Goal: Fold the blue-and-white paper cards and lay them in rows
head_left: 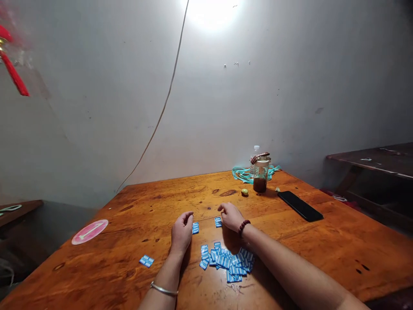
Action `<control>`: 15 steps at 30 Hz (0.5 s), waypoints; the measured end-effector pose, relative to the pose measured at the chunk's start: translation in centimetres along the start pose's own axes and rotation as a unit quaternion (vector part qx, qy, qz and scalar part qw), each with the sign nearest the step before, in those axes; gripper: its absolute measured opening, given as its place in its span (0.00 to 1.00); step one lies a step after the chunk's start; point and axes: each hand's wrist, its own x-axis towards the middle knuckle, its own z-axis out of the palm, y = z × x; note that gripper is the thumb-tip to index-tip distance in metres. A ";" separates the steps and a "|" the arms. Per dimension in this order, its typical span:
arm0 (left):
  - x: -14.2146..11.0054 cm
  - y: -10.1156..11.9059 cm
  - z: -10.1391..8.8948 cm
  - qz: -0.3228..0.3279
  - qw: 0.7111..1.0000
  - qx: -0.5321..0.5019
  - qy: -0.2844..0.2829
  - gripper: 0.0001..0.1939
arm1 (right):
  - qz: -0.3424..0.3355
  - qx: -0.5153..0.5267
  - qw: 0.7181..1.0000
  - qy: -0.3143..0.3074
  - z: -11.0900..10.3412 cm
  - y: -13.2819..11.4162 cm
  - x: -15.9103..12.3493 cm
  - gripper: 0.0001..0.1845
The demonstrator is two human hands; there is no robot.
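My left hand rests on the wooden table with its fingers curled in. Beside its fingertips lies a small blue-and-white card; whether the fingers grip anything is hidden. Across from it, my right hand hovers low, fingers bent and slightly apart, with no object visible in them. Another blue-and-white card lies just left of the right hand. Nearer me, a loose pile of similar cards spreads between my forearms. One separate card lies left of my left wrist.
A black phone lies at the right. Behind it stand a jar of dark liquid and a clear bottle, among turquoise straps. A small yellowish-green round item sits nearby. A pink round sticker marks the left side.
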 end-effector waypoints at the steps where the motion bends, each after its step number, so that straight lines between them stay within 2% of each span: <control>1: 0.0 0.1 0.0 0.007 1.000 0.004 -0.001 0.13 | -0.006 0.014 1.000 0.018 -0.7 0.2 -0.2 0.12; 5: -0.2 0.2 0.2 0.050 0.998 0.033 -0.004 0.14 | -0.012 0.069 0.994 0.080 -3.2 1.7 -1.4 0.10; 10: -0.6 0.7 0.6 0.089 0.993 0.076 -0.009 0.14 | 0.044 0.130 0.979 0.148 -4.4 5.6 -2.3 0.12; 15: -0.9 1.1 0.7 0.095 0.992 0.081 -0.016 0.14 | 0.106 0.160 0.972 0.139 -5.0 8.5 -2.0 0.15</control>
